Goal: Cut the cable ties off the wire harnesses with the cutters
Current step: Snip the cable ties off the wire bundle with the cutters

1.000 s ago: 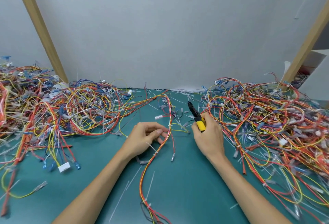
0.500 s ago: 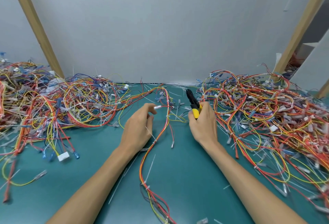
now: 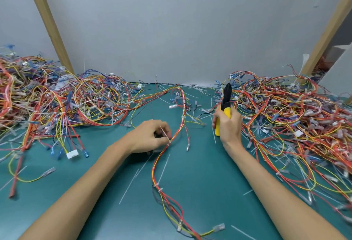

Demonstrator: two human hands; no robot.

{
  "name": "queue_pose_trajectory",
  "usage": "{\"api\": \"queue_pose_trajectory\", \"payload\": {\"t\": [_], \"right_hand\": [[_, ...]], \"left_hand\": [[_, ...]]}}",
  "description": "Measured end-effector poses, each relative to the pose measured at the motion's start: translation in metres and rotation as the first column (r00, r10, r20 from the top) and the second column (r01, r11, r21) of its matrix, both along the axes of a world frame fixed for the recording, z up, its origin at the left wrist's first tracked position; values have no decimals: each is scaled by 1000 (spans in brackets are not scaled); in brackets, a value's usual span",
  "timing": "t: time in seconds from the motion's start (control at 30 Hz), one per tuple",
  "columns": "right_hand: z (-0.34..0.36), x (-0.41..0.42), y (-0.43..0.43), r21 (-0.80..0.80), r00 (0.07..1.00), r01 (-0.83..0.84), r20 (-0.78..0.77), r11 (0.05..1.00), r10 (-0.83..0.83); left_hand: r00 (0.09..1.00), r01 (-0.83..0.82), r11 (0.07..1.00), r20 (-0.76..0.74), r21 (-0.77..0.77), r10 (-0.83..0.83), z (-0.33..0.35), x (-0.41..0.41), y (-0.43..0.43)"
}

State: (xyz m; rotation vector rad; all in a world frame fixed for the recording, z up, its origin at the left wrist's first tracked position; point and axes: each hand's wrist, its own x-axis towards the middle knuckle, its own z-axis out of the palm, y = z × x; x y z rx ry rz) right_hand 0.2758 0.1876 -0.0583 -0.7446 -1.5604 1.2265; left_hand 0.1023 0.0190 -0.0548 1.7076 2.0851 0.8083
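At mid-worktop, nearer the front edge: one wire harness (image 3: 154, 169) lies lengthwise on the green worktop (image 3: 200, 173), between the left harness pile (image 3: 57, 102) and the right harness pile (image 3: 285, 110).

Left hand (image 3: 150, 137): thumb and fingers pinch the white tail of a cable tie (image 3: 165, 134). The tie sits on the harness just beside the fingertips.

Right hand (image 3: 227, 125): fist wrapped round the yellow handles of the cutters (image 3: 226, 104). The black nose points toward the back edge, well apart from the tie. Cannot tell whether the blades are parted.

Judgement: step in hand is bringing the cutters to the pinched tie.
- Pull the tail away from the bundle so the strap stands off the wires.
- Take only the strap between the blades, close to its head.
- Check no insulation is caught before squeezing; the thin wires look easy to nick.

Cut tie tails (image 3: 163, 167) lie scattered on the worktop.
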Motion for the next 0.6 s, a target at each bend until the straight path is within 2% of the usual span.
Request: {"api": "queue_pose_trajectory", "payload": {"t": [0.07,0.23,0.43,0.6], "right_hand": [[0,0,0,-34,1000,3,-26,999,-4],[2,0,0,-41,999,-4,-33,999,3],[0,1,1,16,1000,5,11,1000,-6],[2,2,0,-4,1000,-9,13,1000,9]], "left_hand": [[998,55,998,16,10,-55,-1,1,-6],[992,52,998,110,21,-54,-2,9,-8],[1000,-21,999,21,28,21,-6,23,-4],[990,-91,980,-94,179,109,-16,31,-1]]}}
